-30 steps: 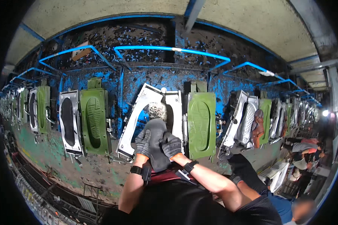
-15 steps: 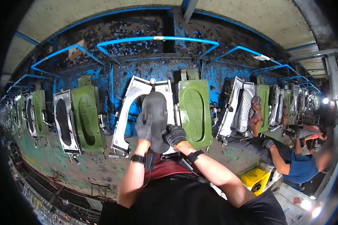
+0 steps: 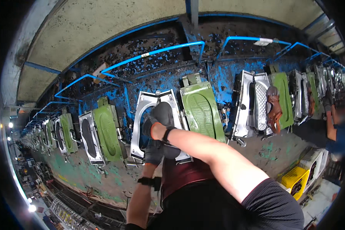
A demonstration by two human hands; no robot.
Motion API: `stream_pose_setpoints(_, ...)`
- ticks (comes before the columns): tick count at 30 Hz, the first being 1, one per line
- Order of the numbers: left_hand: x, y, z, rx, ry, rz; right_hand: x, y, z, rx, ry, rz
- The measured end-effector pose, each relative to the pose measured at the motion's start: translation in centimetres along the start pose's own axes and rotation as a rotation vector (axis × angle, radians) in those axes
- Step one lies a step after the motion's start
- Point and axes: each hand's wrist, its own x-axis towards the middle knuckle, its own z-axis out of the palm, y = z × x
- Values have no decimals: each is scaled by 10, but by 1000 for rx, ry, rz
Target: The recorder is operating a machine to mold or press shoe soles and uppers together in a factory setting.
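Observation:
A dark grey, sole-shaped piece (image 3: 165, 114) lies over the silver mould frame (image 3: 135, 138) in front of me. My left hand (image 3: 154, 154), in a dark grey glove, grips its lower left edge. My right arm crosses over the piece from the right. My right hand (image 3: 151, 125), gloved with an orange cuff, is at the piece's left edge, above my left hand. Its fingers are curled, and what they hold is hidden against the dark surface. Beside the frame stands a green mould half (image 3: 202, 111) with a tread-patterned sole hollow.
More silver and green moulds (image 3: 107, 132) line both sides. Brown upper-like pieces (image 3: 273, 109) hang on moulds at right. A blue rail (image 3: 153, 55) runs above the bench. A person (image 3: 338, 130) works at far right, behind a yellow crate (image 3: 296, 181).
My right hand has crossed from the piece's right edge to its left side. My left hand has shifted down toward the lower end. The view has turned, and the co-worker has moved farther right.

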Motion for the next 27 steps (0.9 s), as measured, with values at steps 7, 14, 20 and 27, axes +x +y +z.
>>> stream_pose_setpoints(7, -66, -115, -91, 179, -253, -337, -51, -10, -23, 105, 517, -31)
stream_pose_setpoints(14, -94, -49, -65, -37, -418, 15, -67, -13, -18, 226, 548, 143)
stream_pose_setpoints(20, -71, -27, -84, -232, -359, -69, -82, -81, -3, 445, 637, 510)
stream_pose_setpoints(27, 61, 23, -71, -125, 432, 268, -124, -210, 18, 622, 376, 669)
